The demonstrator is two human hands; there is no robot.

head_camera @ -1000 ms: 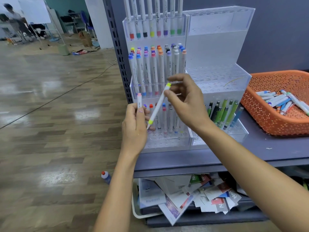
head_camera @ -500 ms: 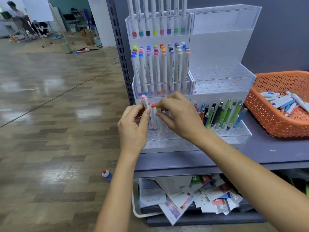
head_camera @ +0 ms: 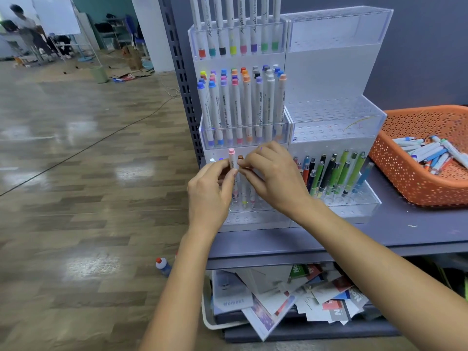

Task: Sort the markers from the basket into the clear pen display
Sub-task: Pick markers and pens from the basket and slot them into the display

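Pink-capped marker [head_camera: 231,158] in left hand [head_camera: 210,191] at crowded lower-left display [head_camera: 329,72] tier

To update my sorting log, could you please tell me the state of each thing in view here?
Left hand: grip on the pink-capped marker.
Pink-capped marker: upright, lower end hidden behind the hand.
Right hand: fingers curled beside a brown-capped marker; grip unclear.
Clear pen display: left half stocked, right half's upper tiers empty.
Orange basket: loose markers lying inside.
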